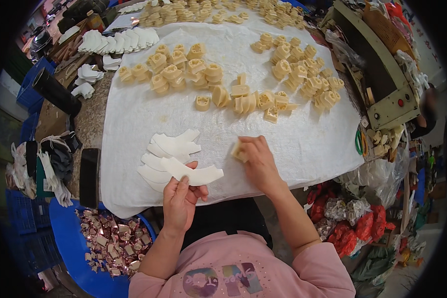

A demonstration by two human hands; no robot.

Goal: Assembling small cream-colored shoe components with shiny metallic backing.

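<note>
Left hand (180, 198): clamped on 1 curved white strip (196, 174), at 10 o'clock of it the white strip stack (164, 151).
Right hand (259, 161): closed on 1 cream block (239, 150), at its 9 o'clock.
Desk cloth (303, 144): beneath both.

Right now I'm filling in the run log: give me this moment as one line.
left hand: holds white curved strip | right hand: holds cream block | white cloth under both | strip pile beside left hand
</note>
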